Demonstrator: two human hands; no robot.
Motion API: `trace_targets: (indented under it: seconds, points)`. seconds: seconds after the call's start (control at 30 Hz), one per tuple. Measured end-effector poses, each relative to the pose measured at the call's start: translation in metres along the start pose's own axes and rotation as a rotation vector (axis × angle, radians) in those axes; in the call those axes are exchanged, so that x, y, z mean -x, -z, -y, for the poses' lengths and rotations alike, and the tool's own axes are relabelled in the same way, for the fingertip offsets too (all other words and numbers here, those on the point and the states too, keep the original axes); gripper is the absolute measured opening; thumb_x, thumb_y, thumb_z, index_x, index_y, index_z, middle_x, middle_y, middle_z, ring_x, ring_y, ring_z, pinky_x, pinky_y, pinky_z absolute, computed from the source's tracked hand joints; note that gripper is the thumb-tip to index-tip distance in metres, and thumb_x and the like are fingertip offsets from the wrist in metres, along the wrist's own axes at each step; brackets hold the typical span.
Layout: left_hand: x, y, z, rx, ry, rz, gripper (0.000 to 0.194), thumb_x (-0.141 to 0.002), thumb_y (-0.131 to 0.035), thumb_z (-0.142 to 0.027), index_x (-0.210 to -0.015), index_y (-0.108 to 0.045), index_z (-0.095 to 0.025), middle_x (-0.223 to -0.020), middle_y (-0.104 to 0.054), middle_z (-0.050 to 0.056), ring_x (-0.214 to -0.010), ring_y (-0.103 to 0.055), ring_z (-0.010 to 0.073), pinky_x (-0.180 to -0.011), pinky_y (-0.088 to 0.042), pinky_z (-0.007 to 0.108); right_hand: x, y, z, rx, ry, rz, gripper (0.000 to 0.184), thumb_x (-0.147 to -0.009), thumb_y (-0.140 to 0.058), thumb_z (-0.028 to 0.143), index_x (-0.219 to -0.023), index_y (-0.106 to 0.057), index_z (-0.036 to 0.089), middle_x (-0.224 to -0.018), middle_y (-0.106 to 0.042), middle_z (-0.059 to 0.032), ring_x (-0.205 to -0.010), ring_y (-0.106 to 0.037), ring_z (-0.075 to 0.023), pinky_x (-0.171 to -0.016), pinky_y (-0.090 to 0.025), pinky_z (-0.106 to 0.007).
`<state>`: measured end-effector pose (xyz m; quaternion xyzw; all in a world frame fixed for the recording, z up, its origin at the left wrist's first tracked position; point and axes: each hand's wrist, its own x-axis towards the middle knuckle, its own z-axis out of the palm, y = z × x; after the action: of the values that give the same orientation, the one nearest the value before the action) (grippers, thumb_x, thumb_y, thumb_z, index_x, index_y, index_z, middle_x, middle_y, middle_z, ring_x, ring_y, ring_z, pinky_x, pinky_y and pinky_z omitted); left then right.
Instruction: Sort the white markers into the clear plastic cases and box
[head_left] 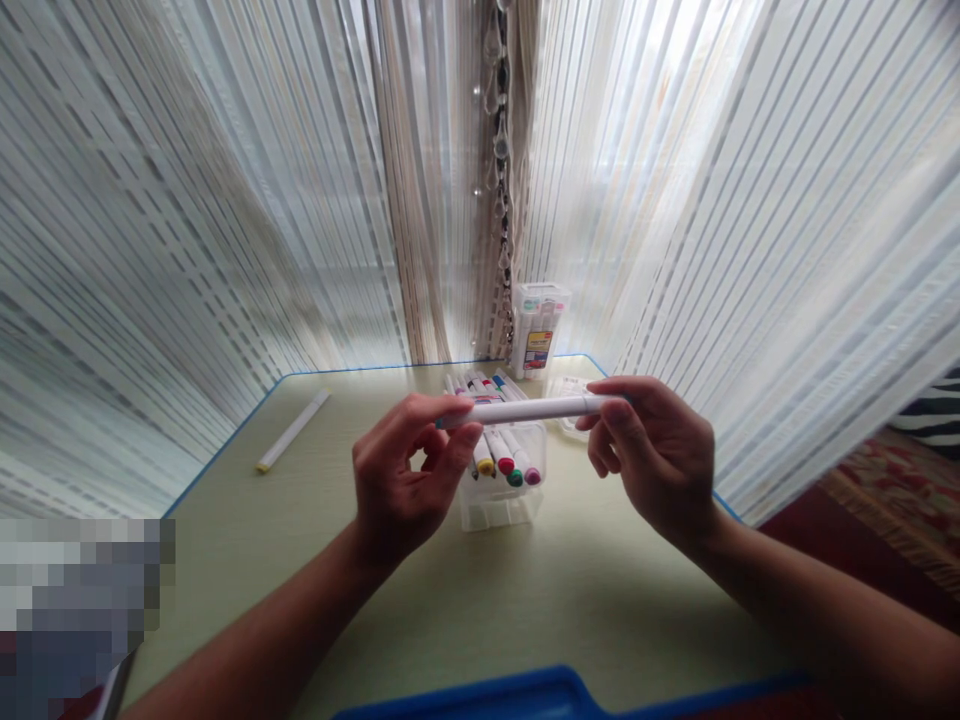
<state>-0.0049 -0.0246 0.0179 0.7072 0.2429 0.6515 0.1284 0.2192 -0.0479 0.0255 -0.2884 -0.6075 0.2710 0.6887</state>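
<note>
A white marker (529,410) is held level between my two hands, above the table. My left hand (409,465) pinches its left end, where a bit of teal shows, between thumb and fingertips. At the other end, my right hand (660,450) grips the marker with thumb and forefinger, hiding its tip. Behind and below it lies a clear plastic case (499,512) with several markers, whose ends are yellow, red, green and purple. Part of that case is covered by the held marker and my left hand.
Another white marker (294,430) with a yellow end lies on the green table (600,600) at left. An upright clear box of markers (536,335) stands at the back, near string curtains (300,180). A clear plastic piece (568,392) sits behind my right hand. The table edge is blue.
</note>
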Motion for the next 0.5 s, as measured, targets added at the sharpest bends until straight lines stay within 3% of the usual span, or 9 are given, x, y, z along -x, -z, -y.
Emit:
trace_targets:
  seconds: [0.33,0.5]
  points:
    - [-0.0004,0.0003,0.0004,-0.025,0.004,-0.033,0.023,-0.084,-0.072,-0.011,-0.105,-0.072,-0.020,-0.089,-0.068,0.002,-0.065,-0.059,0.0081,-0.060,-0.055,0.018,0.0009,-0.0017,0.0024,0.035,0.051,0.005,0.024,-0.089,-0.069,0.010,-0.109,-0.070,0.022,-0.083,-0.067,0.0006,-0.043,-0.051,-0.0050,-0.035,-0.041,-0.021]
    - [-0.0007,0.0009,0.0007,-0.010,0.004,-0.029,0.026,-0.083,-0.073,-0.011,-0.107,-0.072,-0.020,-0.090,-0.067,0.002,-0.070,-0.062,0.0102,-0.062,-0.056,0.020,0.0012,0.0006,0.0006,0.045,0.023,0.004,0.014,-0.091,-0.070,0.016,-0.104,-0.071,0.021,-0.068,-0.062,0.0034,-0.042,-0.048,-0.0055,-0.035,-0.038,-0.020]
